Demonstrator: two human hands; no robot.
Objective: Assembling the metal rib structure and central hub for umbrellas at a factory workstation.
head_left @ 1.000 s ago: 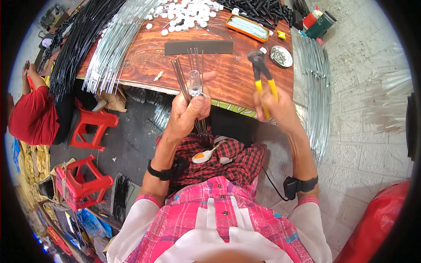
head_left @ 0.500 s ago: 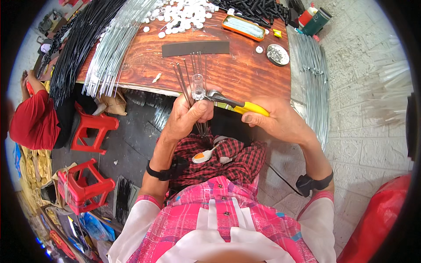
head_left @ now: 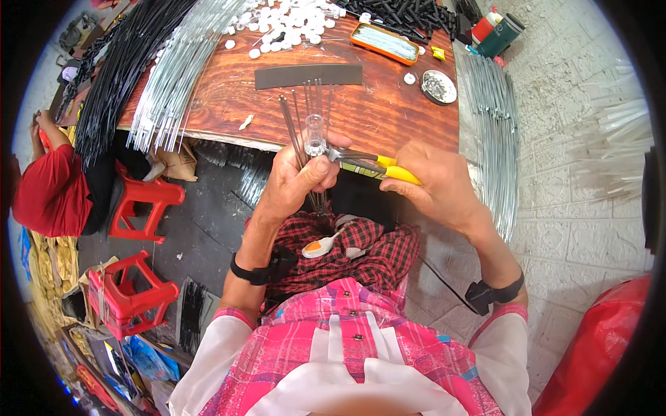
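My left hand (head_left: 298,173) is closed round a clear plastic tube-like piece (head_left: 315,132) and a bunch of thin metal rods (head_left: 290,123) that stick up past the fingers. More rod ends show below that hand. Yellow-handled pliers (head_left: 399,173) are gripped in my right hand (head_left: 440,182). Their metal jaws meet the lower end of the clear piece, beside my left thumb; the exact contact point is too small to make out.
A wooden table (head_left: 229,111) lies ahead, with white caps (head_left: 284,28), a dark flat strip (head_left: 309,76), an orange tin (head_left: 385,43) and a round dish (head_left: 438,87). Bundles of rods (head_left: 173,76) overhang its edge. Red stools (head_left: 142,208) and a person in red (head_left: 52,187) are at left.
The pliers have turned slightly and their handles now show apart. My right hand has shifted a little and its fingers have moved round the handles. My left hand stays almost in place.
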